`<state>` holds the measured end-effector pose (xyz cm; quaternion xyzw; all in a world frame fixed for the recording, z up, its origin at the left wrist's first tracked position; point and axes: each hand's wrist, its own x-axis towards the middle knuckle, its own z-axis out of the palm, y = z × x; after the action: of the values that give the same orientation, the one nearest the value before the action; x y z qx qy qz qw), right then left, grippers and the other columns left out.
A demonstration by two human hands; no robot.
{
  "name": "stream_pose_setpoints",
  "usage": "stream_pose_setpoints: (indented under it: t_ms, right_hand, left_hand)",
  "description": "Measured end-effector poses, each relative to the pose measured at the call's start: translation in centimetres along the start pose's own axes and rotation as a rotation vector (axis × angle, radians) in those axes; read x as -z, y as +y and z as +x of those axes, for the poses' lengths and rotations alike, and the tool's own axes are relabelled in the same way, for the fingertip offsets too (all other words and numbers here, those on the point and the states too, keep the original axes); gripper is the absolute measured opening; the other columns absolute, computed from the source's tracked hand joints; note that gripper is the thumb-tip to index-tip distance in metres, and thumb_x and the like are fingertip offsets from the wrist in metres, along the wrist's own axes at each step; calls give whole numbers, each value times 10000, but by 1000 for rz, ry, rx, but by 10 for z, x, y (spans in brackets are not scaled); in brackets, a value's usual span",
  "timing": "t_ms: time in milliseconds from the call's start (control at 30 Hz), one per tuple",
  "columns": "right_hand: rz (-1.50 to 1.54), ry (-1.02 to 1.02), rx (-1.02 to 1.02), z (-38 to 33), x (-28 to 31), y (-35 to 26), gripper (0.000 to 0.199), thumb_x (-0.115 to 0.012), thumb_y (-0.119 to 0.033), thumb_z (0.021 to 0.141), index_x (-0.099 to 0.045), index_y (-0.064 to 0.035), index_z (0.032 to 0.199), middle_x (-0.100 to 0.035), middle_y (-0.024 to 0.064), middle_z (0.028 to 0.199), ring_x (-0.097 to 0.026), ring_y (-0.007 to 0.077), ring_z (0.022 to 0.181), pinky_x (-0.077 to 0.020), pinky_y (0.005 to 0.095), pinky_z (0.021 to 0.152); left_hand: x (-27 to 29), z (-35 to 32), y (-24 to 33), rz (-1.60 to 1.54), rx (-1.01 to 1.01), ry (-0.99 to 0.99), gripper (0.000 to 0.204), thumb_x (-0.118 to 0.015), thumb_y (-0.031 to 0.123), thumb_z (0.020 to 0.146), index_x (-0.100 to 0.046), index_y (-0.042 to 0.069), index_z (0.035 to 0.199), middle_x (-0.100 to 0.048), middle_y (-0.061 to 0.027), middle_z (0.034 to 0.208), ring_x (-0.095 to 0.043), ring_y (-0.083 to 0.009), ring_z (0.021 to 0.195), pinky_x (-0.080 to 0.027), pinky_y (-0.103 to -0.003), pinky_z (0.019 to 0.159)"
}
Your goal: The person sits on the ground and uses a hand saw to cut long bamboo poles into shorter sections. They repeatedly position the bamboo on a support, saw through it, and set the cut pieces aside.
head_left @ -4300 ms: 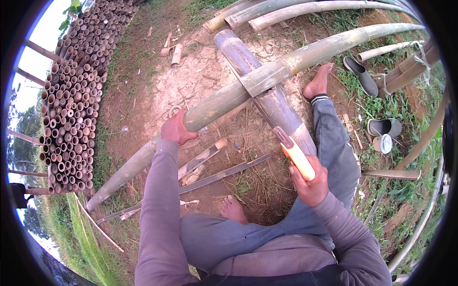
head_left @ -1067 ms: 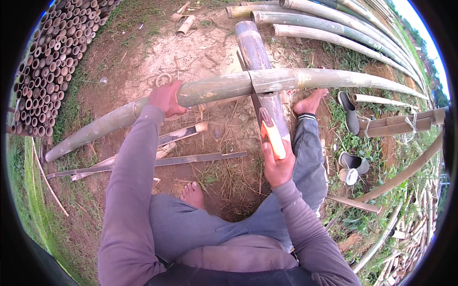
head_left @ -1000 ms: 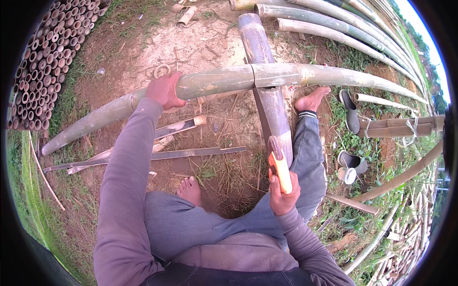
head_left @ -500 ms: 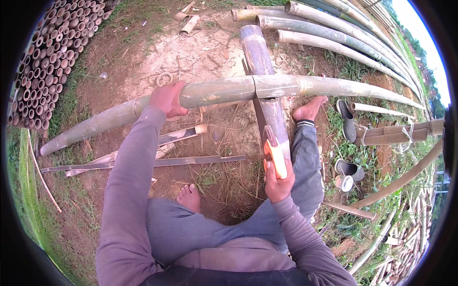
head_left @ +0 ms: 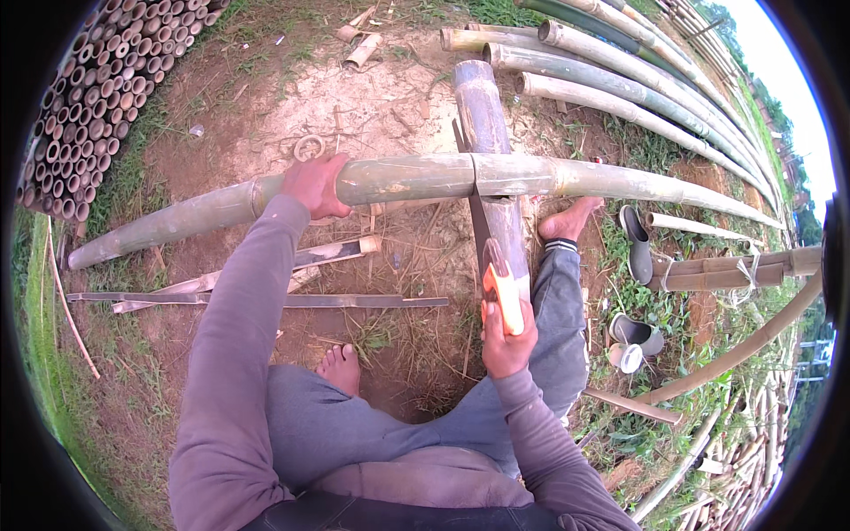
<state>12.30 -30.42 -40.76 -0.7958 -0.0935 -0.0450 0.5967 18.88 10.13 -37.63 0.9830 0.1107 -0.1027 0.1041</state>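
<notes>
A long pale-green bamboo pole (head_left: 403, 180) lies crosswise in front of me. It rests on a thicker bamboo log (head_left: 482, 106) that points away from me. My left hand (head_left: 316, 186) grips the pole left of the log, fingers over its top. In my right hand (head_left: 511, 341), closed round the orange handle, is a hand saw (head_left: 504, 299). Its dark blade (head_left: 480, 226) runs forward into a narrow cut in the pole, beside the log. The blade passes under the pole's near edge, and a short tip shows beyond the far side.
Cut bamboo tubes (head_left: 97, 106) are stacked at the far left, and long bamboo poles (head_left: 637, 106) lie at the far right. Split bamboo strips (head_left: 354, 301) lie before my left foot. Dark shoes (head_left: 636, 243) and a white cup (head_left: 627, 357) sit right of my leg.
My right hand has pushed the saw slightly forward, closer to the pole. The left hand keeps its place on the pole. The whole view has shifted a little.
</notes>
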Motion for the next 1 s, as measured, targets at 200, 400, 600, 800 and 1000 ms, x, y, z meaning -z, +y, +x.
stream_pose_setpoints:
  t_ms: [200,400,600,800,1000]
  right_hand:
    - [11,-6,158,-48,27,5,149,-687,-93,1040,-596,0,1113,-643,26,801,-581,58,569,-465,207,490]
    - [71,-4,37,63,-41,42,125,-709,-110,1043,-614,-28,1048,-639,1,806,-544,44,570,-439,226,491]
    - [-18,-46,36,-74,39,-4,193,-697,-111,1040,-566,6,1120,-652,41,808,-587,59,565,-487,206,489]
    - [204,-30,60,84,-53,19,139,-699,-122,1049,-602,-22,1046,-633,6,769,-569,47,572,-472,220,494]
    - [-65,-36,78,-63,32,19,179,-702,-126,1041,-578,-11,1100,-659,35,805,-594,58,566,-491,213,492]
  left_hand:
    - [-14,5,-10,-48,-26,2,916,-950,431,672,-536,149,1439,-672,-142,1303,-668,-361,1206,-523,-484,1048]
    - [-9,-1,-8,-62,-58,92,908,-939,380,634,-558,151,1425,-699,-147,1246,-690,-382,1133,-540,-488,989]
    - [-17,3,-12,-47,-25,10,922,-935,404,646,-551,133,1440,-699,-148,1250,-687,-380,1139,-538,-477,996]
    - [-14,1,-12,-64,-72,84,911,-934,404,645,-556,135,1429,-690,-149,1262,-687,-381,1131,-538,-479,994]
    - [-13,1,-13,-35,-50,89,903,-937,393,636,-560,136,1415,-696,-165,1234,-689,-379,1126,-546,-482,976]
